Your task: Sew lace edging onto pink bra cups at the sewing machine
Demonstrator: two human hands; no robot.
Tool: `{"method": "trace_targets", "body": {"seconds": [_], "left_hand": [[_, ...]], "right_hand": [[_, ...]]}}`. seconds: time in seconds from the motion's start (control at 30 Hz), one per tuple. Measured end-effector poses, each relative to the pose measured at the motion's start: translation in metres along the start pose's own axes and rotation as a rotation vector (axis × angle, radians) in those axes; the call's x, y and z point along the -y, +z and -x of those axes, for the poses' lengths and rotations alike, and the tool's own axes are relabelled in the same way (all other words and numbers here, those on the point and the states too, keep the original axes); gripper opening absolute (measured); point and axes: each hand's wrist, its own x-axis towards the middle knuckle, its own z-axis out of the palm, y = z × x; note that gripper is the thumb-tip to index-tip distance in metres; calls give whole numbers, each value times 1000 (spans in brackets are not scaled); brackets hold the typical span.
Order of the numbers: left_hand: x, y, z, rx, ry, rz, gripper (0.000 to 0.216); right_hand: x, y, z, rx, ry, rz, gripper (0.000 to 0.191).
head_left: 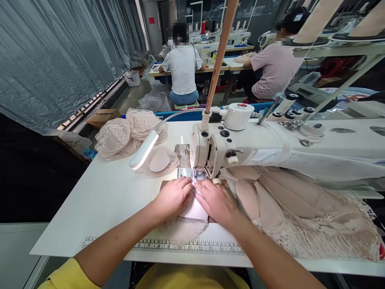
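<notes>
My left hand (176, 197) and my right hand (215, 200) meet just before the needle area of a white sewing machine (207, 150). Pinched under the fingertips of both is a pale lace piece (188, 232), its scalloped end lying toward me on the table. My fingers are close together, and part of the lace is hidden beneath them. A lit presser foot (198, 175) stands right ahead of the fingertips. To the right of my right hand lies a heap of beige lace-trimmed garment pieces (288, 204).
Lace bundles (116, 136) and a pale oval pad (159, 159) lie at the table's back left. A white lamp arm (144, 150) reaches over it. A printed ruler (192, 248) runs along the front edge. Two people sit at machines beyond; thread cones (317, 20) stand upper right.
</notes>
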Motion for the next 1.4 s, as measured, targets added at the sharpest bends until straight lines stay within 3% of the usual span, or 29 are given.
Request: {"method": "trace_targets", "body": {"seconds": [0.27, 0.67, 0.87, 1.17, 1.4], "left_hand": [[23, 6, -2, -4, 74, -15, 42], [46, -3, -17, 134, 168, -44, 50], [37, -13, -15, 62, 213, -97, 34], [24, -1, -4, 29, 203, 9, 33], [29, -1, -3, 20, 205, 33, 32]], "right_hand": [[0, -2, -3, -20, 24, -19, 32], [2, -4, -6, -34, 66, -21, 33], [-6, -4, -4, -97, 83, -115, 34], [-11, 2, 0, -180, 56, -120, 37], [-10, 3, 2, -131, -26, -148, 34]]}}
